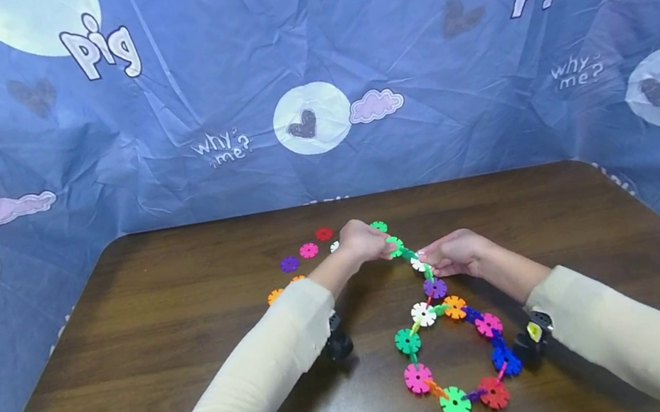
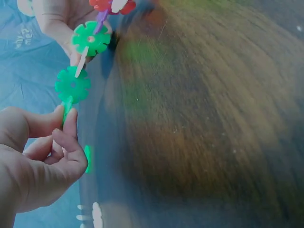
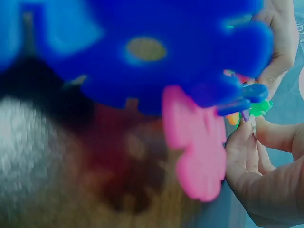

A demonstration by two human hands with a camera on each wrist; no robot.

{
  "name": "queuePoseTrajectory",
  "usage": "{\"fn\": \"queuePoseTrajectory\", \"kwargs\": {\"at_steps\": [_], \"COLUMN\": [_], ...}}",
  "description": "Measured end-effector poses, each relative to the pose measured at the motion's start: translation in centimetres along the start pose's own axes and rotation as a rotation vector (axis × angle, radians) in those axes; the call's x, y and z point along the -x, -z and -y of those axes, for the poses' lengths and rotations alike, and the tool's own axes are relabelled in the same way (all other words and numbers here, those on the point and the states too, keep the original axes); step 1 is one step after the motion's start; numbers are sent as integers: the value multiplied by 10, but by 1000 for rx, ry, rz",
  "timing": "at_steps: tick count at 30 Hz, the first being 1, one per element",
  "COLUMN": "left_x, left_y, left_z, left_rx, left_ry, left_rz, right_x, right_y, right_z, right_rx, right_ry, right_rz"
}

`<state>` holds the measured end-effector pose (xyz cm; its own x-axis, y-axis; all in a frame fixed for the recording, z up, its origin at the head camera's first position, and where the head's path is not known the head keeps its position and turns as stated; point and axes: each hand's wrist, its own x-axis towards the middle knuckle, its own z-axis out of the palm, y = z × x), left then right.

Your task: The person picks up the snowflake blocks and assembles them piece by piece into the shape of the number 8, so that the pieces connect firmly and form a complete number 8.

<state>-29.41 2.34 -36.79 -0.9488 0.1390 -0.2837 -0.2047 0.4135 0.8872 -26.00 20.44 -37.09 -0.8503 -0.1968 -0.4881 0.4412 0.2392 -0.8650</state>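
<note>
A ring of notched plastic discs in several colours point(image 1: 455, 404) lies on the table, with a short tail of linked discs running from its far side up to both hands. My left hand point(image 1: 364, 241) pinches a green disc point(image 2: 67, 107), seen edge-on in the left wrist view, slotted into another green disc point(image 2: 72, 85). To the right, my right hand point(image 1: 458, 255) pinches the tail around a white disc point(image 1: 418, 264), just above a purple disc point(image 1: 435, 288). In the right wrist view, a blurred blue disc point(image 3: 190, 52) and a pink disc point(image 3: 202, 152) partly block the pinch.
Loose discs lie left of and beyond my left hand: red point(image 1: 324, 233), pink point(image 1: 309, 250), purple point(image 1: 289, 263), orange point(image 1: 276, 296) and green point(image 1: 379, 225). A brown wooden table point(image 1: 137, 380) reaches back to a blue printed cloth point(image 1: 160, 117).
</note>
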Motion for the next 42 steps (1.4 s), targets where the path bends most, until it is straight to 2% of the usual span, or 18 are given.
{"fn": "queuePoseTrajectory", "kwargs": {"at_steps": [6, 10, 16, 22, 28, 34, 39, 42], "left_x": [-2, -2, -2, -2, -4, -5, -2, -1], "left_y": [1, 3, 1, 3, 4, 3, 6, 7], "left_z": [0, 2, 5, -2, -9, -13, -13, -10], "left_rx": [-15, -13, 87, 172, 203, 206, 254, 289], "left_ry": [23, 8, -11, 33, 60, 78, 144, 179], "left_rz": [58, 59, 68, 58, 68, 82, 102, 107], "right_x": [-1, -2, 1, 6, 12, 15, 10, 4], "right_y": [-4, -4, -4, -6, -12, -12, -2, 2], "right_z": [1, -1, -5, -3, -1, -1, 4, 7], "right_rx": [27, 2, -79, -179, -240, -165, -15, 61], "right_ry": [3, -1, -35, -49, -55, -53, -34, 14], "right_rz": [-31, -29, -30, -21, -54, -45, -49, -52]}}
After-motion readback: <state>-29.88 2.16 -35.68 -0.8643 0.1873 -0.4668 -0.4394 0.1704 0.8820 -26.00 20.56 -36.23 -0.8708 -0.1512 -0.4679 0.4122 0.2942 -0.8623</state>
